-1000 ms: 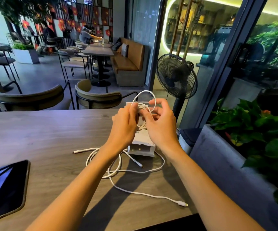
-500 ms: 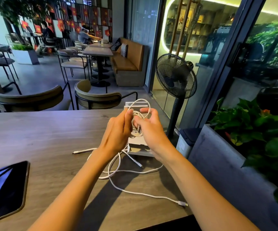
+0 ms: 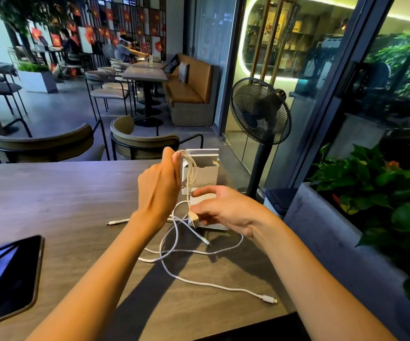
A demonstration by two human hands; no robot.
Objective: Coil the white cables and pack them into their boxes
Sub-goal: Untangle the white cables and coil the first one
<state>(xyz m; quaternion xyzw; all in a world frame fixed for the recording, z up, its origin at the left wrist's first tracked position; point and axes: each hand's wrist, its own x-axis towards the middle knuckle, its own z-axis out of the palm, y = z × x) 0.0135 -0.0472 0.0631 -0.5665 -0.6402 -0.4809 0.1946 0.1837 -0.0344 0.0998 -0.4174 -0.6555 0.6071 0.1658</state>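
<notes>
My left hand (image 3: 159,185) is raised above the table and grips a small coil of white cable (image 3: 191,168) at its top. One strand hangs down from the coil to its plug (image 3: 193,219), which my right hand (image 3: 226,209) pinches between thumb and fingers. Behind my hands stand two white boxes: an open upright box (image 3: 205,172) and a lower one (image 3: 212,225) partly hidden by my right hand. Other loose white cable (image 3: 172,244) lies tangled on the wooden table (image 3: 63,200), one end with a connector (image 3: 269,299) near the front right edge.
A dark phone (image 3: 8,276) lies at the table's front left. Two chairs (image 3: 41,143) stand behind the far edge. A black standing fan (image 3: 260,114) and a planter with green leaves (image 3: 376,193) are off the table's right side.
My hands, close together on the coil before, have come apart. The left hand stays up with the coil. The right hand has dropped lower and now pinches the plug end.
</notes>
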